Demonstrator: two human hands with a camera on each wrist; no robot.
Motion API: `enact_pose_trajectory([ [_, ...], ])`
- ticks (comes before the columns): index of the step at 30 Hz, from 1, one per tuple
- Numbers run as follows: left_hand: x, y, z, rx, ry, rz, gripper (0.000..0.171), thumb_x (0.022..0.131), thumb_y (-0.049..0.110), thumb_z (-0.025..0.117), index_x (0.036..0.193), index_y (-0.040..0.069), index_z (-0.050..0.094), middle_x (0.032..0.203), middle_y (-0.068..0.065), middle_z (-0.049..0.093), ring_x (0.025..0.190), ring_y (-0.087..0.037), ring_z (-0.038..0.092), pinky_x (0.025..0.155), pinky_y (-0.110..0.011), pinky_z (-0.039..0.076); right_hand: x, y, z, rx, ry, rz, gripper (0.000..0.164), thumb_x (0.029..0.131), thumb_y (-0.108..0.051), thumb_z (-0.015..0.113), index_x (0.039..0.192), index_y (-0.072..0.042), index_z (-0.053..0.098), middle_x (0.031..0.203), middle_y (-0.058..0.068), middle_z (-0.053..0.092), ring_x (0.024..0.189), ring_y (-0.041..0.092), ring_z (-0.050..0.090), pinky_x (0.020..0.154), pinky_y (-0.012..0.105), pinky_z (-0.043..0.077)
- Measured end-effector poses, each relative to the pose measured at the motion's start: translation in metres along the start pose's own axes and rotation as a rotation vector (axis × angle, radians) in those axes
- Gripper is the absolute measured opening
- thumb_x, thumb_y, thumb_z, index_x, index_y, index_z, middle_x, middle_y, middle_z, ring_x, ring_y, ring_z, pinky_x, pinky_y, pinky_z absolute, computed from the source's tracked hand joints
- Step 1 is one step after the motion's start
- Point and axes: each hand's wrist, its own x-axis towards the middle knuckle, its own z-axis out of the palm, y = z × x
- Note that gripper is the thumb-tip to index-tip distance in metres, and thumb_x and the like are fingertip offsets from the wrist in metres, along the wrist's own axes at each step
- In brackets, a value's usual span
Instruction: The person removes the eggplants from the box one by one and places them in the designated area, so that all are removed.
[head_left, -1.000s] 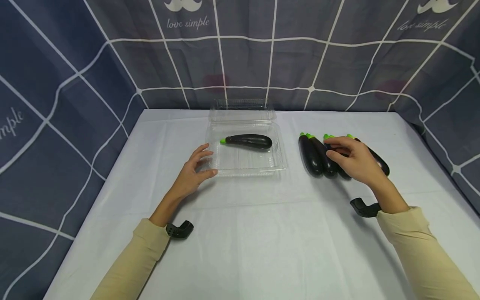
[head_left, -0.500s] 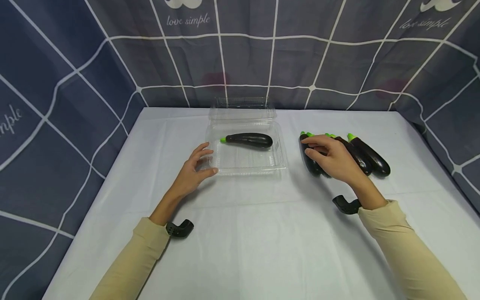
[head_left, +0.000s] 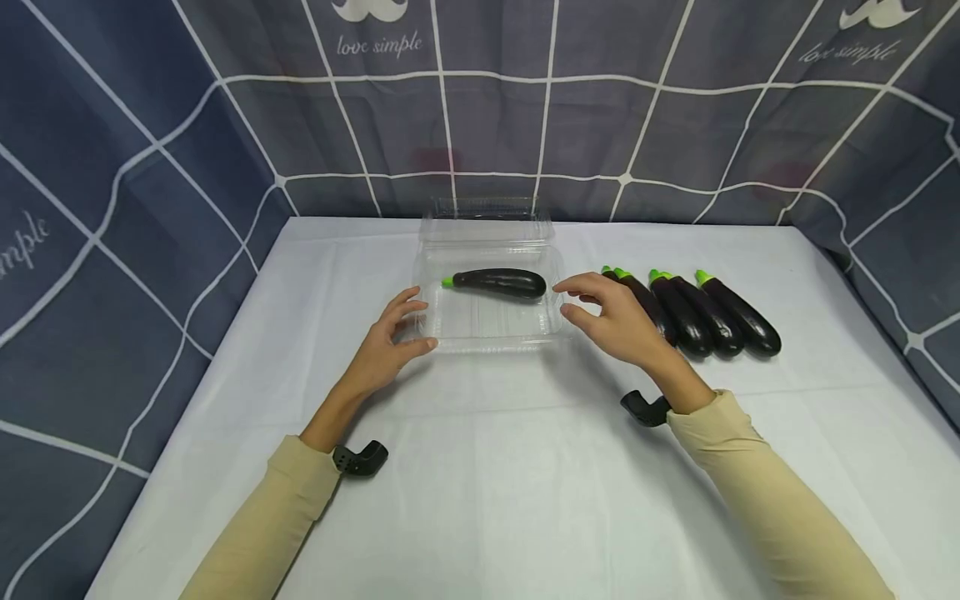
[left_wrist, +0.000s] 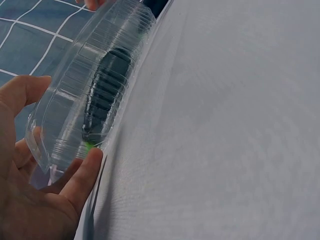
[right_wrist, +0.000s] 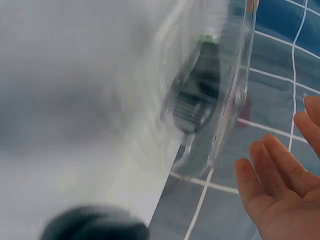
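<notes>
A clear plastic clamshell box (head_left: 495, 342) stands with its lid (head_left: 483, 229) raised at the back. One eggplant (head_left: 500, 283), dark with a green stem end, lies crosswise inside it. At the box's left side is my left hand (head_left: 378, 346), fingers spread and relaxed; a fingertip rests against the wall in the left wrist view. Near the right side, my right hand (head_left: 618, 325) hovers with relaxed fingers and nothing in them. In the right wrist view its fingers (right_wrist: 270, 175) stand apart from the box wall.
Several more eggplants (head_left: 738, 317) lie side by side at the right, stems away from me; my right hand partly hides the leftmost. White cloth (head_left: 487, 483) covers the table. A dark checked curtain (head_left: 495, 125) hangs behind and at both sides.
My right hand has moved left from above the eggplant row to beside the box's right side, carrying nothing. My left hand and the eggplant in the box have stayed in place.
</notes>
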Motion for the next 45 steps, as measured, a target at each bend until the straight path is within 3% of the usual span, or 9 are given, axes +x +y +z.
enact_pose_trajectory([
  [9, -0.002, 0.003, 0.0, 0.007, 0.0, 0.027, 0.057, 0.092, 0.011, 0.07, 0.141, -0.005, 0.046, 0.16, 0.001, 0.023, 0.142, -0.031, 0.027, 0.113, -0.05, 0.028, 0.028, -0.004, 0.031, 0.068, 0.004, 0.051, 0.026, 0.097, -0.01, 0.063, 0.121, -0.002, 0.067, 0.123, 0.012, 0.062, 0.115, 0.03, 0.056, 0.102, 0.046, 0.043],
  [13, -0.002, 0.003, 0.0, 0.001, -0.002, 0.028, 0.057, 0.092, 0.008, 0.069, 0.142, -0.005, 0.045, 0.161, -0.001, 0.021, 0.142, -0.033, 0.026, 0.112, -0.052, 0.029, 0.041, -0.005, 0.041, 0.044, 0.003, 0.043, 0.028, 0.095, -0.007, 0.064, 0.122, -0.001, 0.066, 0.127, 0.014, 0.059, 0.12, 0.032, 0.053, 0.102, 0.048, 0.041],
  [18, -0.002, 0.0, 0.0, 0.0, -0.006, 0.041, 0.059, 0.091, 0.008, 0.069, 0.143, -0.004, 0.044, 0.162, -0.003, 0.02, 0.142, -0.033, 0.027, 0.112, -0.053, 0.029, 0.056, -0.003, 0.051, 0.006, -0.057, 0.011, 0.032, 0.093, -0.004, 0.066, 0.125, 0.002, 0.064, 0.13, 0.018, 0.055, 0.123, 0.032, 0.05, 0.104, 0.048, 0.038],
  [25, -0.002, 0.002, 0.001, -0.03, -0.011, 0.028, 0.058, 0.092, 0.008, 0.069, 0.143, -0.003, 0.044, 0.161, 0.0, 0.02, 0.141, -0.036, 0.028, 0.108, -0.054, 0.034, 0.075, 0.011, 0.06, -0.032, -0.072, 0.001, 0.037, 0.088, -0.007, 0.067, 0.123, 0.002, 0.066, 0.127, 0.018, 0.059, 0.121, 0.033, 0.051, 0.105, 0.045, 0.037],
  [37, -0.001, 0.002, 0.001, -0.018, 0.001, 0.041, 0.056, 0.091, 0.007, 0.069, 0.141, -0.005, 0.046, 0.161, -0.001, 0.022, 0.14, -0.035, 0.03, 0.108, -0.053, 0.034, 0.08, 0.016, 0.063, -0.039, -0.088, 0.062, 0.04, 0.085, -0.012, 0.071, 0.123, -0.001, 0.066, 0.124, 0.02, 0.057, 0.113, 0.035, 0.054, 0.098, 0.046, 0.04],
  [45, -0.002, 0.002, 0.002, -0.018, 0.005, 0.038, 0.057, 0.091, 0.007, 0.069, 0.141, -0.005, 0.046, 0.161, -0.002, 0.022, 0.139, -0.037, 0.032, 0.107, -0.053, 0.036, 0.077, 0.016, 0.065, -0.066, -0.133, 0.083, 0.044, 0.086, -0.016, 0.071, 0.127, -0.002, 0.064, 0.13, 0.019, 0.053, 0.119, 0.036, 0.051, 0.102, 0.048, 0.039],
])
